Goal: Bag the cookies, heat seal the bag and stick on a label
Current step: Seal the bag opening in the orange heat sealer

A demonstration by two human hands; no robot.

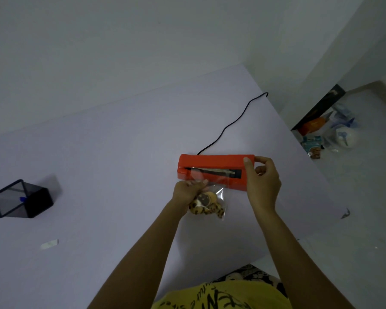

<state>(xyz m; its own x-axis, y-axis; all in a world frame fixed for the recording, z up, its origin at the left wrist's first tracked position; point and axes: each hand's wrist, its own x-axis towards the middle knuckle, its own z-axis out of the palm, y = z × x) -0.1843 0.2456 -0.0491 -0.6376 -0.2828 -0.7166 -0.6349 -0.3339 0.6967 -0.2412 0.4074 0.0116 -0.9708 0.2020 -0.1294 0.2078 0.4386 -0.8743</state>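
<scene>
An orange heat sealer (pixel 212 161) lies on the pale table (pixel 112 152), its lid raised a little over a dark sealing strip. A clear plastic bag (pixel 216 186) holding several cookies (pixel 206 205) lies in front of it, with the bag's open top laid across the strip. My left hand (pixel 186 192) pinches the bag just above the cookies. My right hand (pixel 263 181) grips the right end of the sealer's lid, thumb on top and fingers curled round the end.
A black cord (pixel 232 123) runs from the sealer toward the table's far right corner. A black mesh pen holder (pixel 22 199) lies tipped at the left. A small white label (pixel 50 244) lies near the front left. Packets and clutter (pixel 330 132) sit on the floor to the right.
</scene>
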